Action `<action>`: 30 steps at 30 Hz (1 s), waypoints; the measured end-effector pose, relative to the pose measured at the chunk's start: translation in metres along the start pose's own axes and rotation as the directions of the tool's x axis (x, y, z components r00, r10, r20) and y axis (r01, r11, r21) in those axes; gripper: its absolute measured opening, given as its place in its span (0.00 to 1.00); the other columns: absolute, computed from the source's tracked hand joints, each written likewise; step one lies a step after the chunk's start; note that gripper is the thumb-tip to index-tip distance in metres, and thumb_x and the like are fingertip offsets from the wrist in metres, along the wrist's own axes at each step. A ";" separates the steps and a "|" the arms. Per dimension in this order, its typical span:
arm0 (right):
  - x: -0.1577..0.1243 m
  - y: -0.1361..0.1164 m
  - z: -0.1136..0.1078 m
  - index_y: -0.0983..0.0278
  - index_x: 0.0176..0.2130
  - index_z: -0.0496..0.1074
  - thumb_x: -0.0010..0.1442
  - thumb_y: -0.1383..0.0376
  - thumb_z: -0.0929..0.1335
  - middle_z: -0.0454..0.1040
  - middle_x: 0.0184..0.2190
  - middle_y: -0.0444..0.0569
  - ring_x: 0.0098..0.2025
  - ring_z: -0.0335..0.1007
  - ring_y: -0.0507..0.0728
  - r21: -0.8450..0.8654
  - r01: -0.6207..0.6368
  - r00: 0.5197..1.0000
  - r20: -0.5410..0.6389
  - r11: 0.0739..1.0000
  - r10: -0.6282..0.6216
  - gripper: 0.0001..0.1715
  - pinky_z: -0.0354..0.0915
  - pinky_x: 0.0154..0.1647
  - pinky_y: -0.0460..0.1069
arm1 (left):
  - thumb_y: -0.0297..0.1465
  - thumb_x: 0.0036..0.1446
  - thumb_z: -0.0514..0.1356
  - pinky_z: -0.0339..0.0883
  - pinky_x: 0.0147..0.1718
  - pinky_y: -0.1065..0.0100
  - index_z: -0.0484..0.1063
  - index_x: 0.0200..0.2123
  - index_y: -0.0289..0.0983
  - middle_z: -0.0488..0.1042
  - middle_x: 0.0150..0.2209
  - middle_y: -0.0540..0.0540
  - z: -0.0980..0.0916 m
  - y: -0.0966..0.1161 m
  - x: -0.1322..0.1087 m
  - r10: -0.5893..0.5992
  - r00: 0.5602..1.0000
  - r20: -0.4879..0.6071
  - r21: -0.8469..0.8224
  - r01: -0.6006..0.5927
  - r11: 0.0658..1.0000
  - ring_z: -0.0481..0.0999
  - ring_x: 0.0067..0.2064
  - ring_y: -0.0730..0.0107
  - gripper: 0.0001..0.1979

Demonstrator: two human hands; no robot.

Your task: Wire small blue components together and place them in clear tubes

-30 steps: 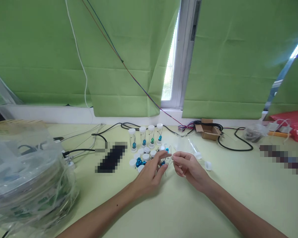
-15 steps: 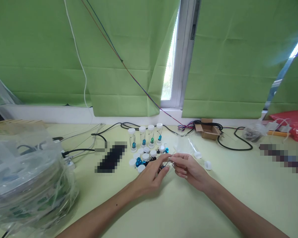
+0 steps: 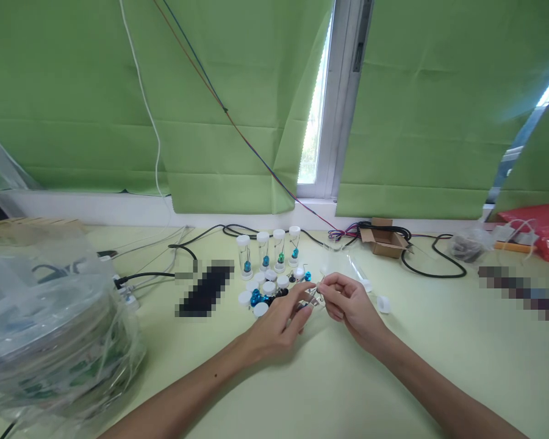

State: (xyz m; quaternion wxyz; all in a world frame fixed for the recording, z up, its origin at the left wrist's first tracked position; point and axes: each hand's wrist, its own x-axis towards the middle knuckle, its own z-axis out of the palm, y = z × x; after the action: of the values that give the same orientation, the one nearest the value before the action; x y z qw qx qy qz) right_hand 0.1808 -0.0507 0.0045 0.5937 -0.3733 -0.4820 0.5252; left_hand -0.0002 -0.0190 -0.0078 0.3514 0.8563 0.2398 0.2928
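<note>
My left hand is curled just above the table, with small dark and metallic bits between its thumb and forefinger, too small to name. Beside it, my right hand pinches a small thin metal piece, its fingertips almost meeting the left forefinger. To the left of the hands lie loose blue metal parts, black ones and several white round caps. Behind them stand clear capped tubes in a row, holding blue or green parts and thin bent rods.
An open cardboard box and black cables lie along the back. A white cap rests right of my hands, near a clear tube. A large plastic-wrapped roll occupies the left; a red bag sits far right.
My right hand has shifted slightly up and right and turned a little, its fingers curling closer. My left hand stays in place, with more of the metal bits showing between its fingers.
</note>
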 end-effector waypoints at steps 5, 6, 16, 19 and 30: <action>0.000 0.001 0.002 0.63 0.30 0.70 0.52 0.54 0.75 0.57 0.18 0.36 0.17 0.46 0.45 -0.043 0.062 0.997 -0.053 0.997 -0.064 0.18 0.45 0.18 0.45 | 0.37 0.69 0.45 0.64 0.29 0.69 0.53 0.61 0.42 0.71 0.38 0.47 0.001 -0.002 -0.001 0.006 1.000 -0.013 -0.029 -0.007 1.000 0.67 0.27 0.74 0.20; -0.001 0.001 0.002 0.63 0.30 0.70 0.51 0.54 0.75 0.57 0.18 0.36 0.17 0.46 0.46 -0.051 0.069 0.995 -0.062 0.996 -0.072 0.18 0.45 0.18 0.45 | 0.37 0.69 0.45 0.64 0.29 0.69 0.53 0.61 0.42 0.70 0.39 0.47 0.001 -0.002 -0.002 0.007 1.000 -0.017 -0.034 -0.007 0.999 0.67 0.27 0.75 0.20; 0.000 0.008 0.002 0.62 0.30 0.69 0.53 0.51 0.74 0.55 0.17 0.36 0.17 0.47 0.46 -0.098 0.153 0.978 -0.127 0.983 -0.164 0.19 0.45 0.17 0.45 | 0.38 0.69 0.44 0.65 0.28 0.68 0.52 0.62 0.42 0.71 0.37 0.47 0.008 -0.009 -0.002 0.043 0.995 -0.093 -0.057 -0.048 0.997 0.68 0.26 0.75 0.21; -0.001 0.010 0.002 0.62 0.30 0.68 0.54 0.51 0.73 0.56 0.17 0.36 0.17 0.48 0.46 -0.122 0.166 0.975 -0.128 0.979 -0.181 0.19 0.45 0.16 0.44 | 0.38 0.69 0.45 0.65 0.28 0.69 0.52 0.62 0.42 0.71 0.36 0.47 0.009 -0.008 -0.003 0.044 0.995 -0.092 -0.069 -0.050 0.996 0.68 0.26 0.74 0.21; -0.004 0.010 0.001 0.62 0.32 0.69 0.58 0.53 0.71 0.58 0.20 0.39 0.21 0.50 0.49 -0.277 0.233 0.957 -0.106 0.932 -0.270 0.16 0.49 0.19 0.46 | 0.38 0.69 0.45 0.65 0.27 0.69 0.51 0.61 0.43 0.70 0.40 0.46 0.013 -0.009 -0.003 0.059 0.989 -0.135 -0.075 -0.070 0.995 0.67 0.25 0.77 0.19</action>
State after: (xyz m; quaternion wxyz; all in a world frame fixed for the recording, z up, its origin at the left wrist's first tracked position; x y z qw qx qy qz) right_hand 0.1776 -0.0529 -0.0051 0.6346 -0.4199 -0.5473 0.3485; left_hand 0.0044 -0.0215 -0.0231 0.3587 0.8277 0.2230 0.3696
